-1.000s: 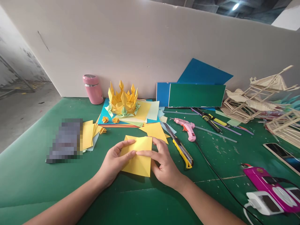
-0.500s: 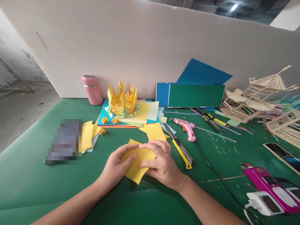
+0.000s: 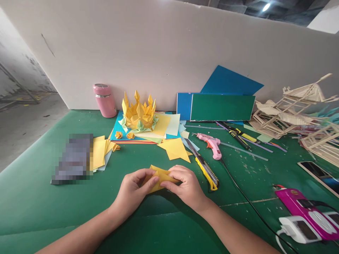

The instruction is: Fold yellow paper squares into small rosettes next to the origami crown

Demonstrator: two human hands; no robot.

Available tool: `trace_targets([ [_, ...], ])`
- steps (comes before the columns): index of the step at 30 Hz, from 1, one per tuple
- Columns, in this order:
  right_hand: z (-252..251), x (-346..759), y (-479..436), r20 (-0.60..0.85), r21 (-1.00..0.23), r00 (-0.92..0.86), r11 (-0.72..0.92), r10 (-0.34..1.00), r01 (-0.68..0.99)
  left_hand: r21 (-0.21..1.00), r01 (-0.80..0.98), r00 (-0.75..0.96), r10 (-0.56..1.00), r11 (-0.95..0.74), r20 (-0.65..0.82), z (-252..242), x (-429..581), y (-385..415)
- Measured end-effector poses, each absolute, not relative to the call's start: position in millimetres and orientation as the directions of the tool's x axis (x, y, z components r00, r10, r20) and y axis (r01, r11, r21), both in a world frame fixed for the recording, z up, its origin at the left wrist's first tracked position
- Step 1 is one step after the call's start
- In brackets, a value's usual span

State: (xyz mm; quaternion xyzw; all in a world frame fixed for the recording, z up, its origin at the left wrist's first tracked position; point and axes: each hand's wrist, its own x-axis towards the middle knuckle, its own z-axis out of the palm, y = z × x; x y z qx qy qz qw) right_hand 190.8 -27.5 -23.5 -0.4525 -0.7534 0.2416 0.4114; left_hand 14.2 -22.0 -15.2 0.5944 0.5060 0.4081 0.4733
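A small yellow sheet of paper (image 3: 154,186), partly folded and raised along its creases, is held between both hands above the green table. My left hand (image 3: 136,184) pinches its left side with thumb and fingers. On the right side my right hand (image 3: 183,182) grips it the same way, thumb pointing inward. The paper's far corner sticks up behind the fingers; its right part is mostly covered by them. Just beyond lie more yellow paper sheets (image 3: 174,149). To the right of my right hand rests a yellow utility knife (image 3: 205,169).
A yellow paper crown (image 3: 139,113) stands on coloured sheets, two small folded paper pieces (image 3: 124,135) before it. A pink flask (image 3: 105,100) is behind left. Rightward lie a pink glue gun (image 3: 212,144) with its cord, pliers (image 3: 235,135), stick models (image 3: 280,113) and a magenta power strip (image 3: 308,213).
The sheet, spread rather flat before, is now bent up along its creases and looks smaller. My right hand has turned, its thumb and fingers closing on the right edge.
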Motion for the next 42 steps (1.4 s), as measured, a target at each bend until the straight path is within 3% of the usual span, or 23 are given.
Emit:
trace_targets([
  [3,-23.0,189.2,-29.1,0.401,-0.747,-0.207,0.450,0.892,0.489,0.992,0.126,0.180,0.983,0.017,-0.039,-15.9,15.2,-22.0],
  [6,-22.4,188.2,-29.9,0.360,-0.840,-0.097,0.367,0.928,0.400,0.996,0.044,0.189,0.978,0.077,-0.084,-16.5,16.0,-21.8],
  [9,-21.9,187.5,-28.9,0.222,-0.970,0.026,0.217,0.975,0.112,0.989,-0.040,0.152,0.979,0.146,-0.138,-13.7,16.4,-21.2],
  [11,-21.4,187.2,-28.1,0.081,-0.992,-0.023,0.078,0.996,-0.096,0.978,-0.088,0.120,0.977,0.188,-0.177,-9.8,16.7,-20.9],
  [13,-20.6,186.9,-28.1,-0.023,-0.986,-0.141,-0.046,0.990,-0.162,0.971,-0.114,0.090,0.976,0.208,-0.198,-5.8,17.4,-21.3],
  [17,-20.0,186.0,-29.7,-0.098,-0.993,-0.201,-0.109,0.975,-0.045,0.938,-0.212,0.139,0.958,0.275,-0.249,-2.6,21.8,-25.9],
  [27,-19.0,183.6,-32.8,-0.080,-0.996,-0.262,-0.089,0.962,-0.025,0.861,-0.373,0.157,0.938,0.346,-0.309,-2.9,26.6,-33.5],
  [33,-19.4,184.4,-30.5,-0.081,-0.997,-0.227,-0.082,0.971,0.004,0.925,-0.297,0.031,0.971,0.235,-0.236,-4.6,26.1,-29.2],
  [42,-18.4,184.8,-30.7,-0.081,-0.997,-0.219,-0.081,0.972,0.010,0.923,-0.256,0.058,0.958,0.285,-0.280,-5.3,24.5,-28.7],
])
